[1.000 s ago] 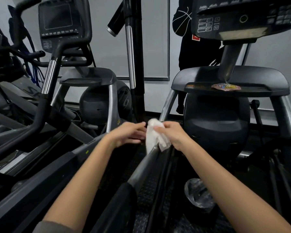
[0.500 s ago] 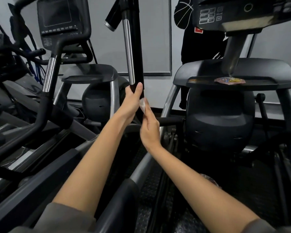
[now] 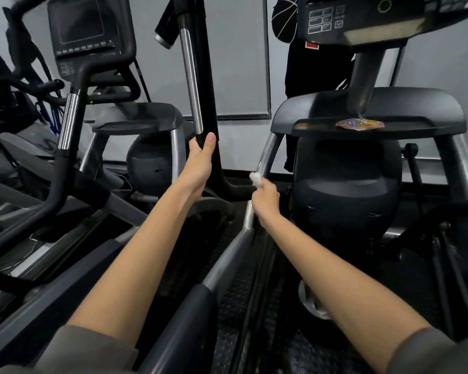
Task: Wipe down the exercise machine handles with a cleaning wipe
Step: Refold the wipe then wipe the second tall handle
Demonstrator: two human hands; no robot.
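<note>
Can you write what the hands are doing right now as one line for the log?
left hand: grips black upright handle | right hand: holds bunched white wipe by silver rail | wiping: not on upright handle now

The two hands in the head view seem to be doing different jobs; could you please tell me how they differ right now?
The left hand is raised and wraps the black upright handle; the right hand sits lower, beside the silver rail. The left hand holds bare machine; the right hand pinches a bunched white wipe. The left thumb points upward along the bar; the right fingers curl round the wipe. Both arms reach forward, sleeves pushed back.
</note>
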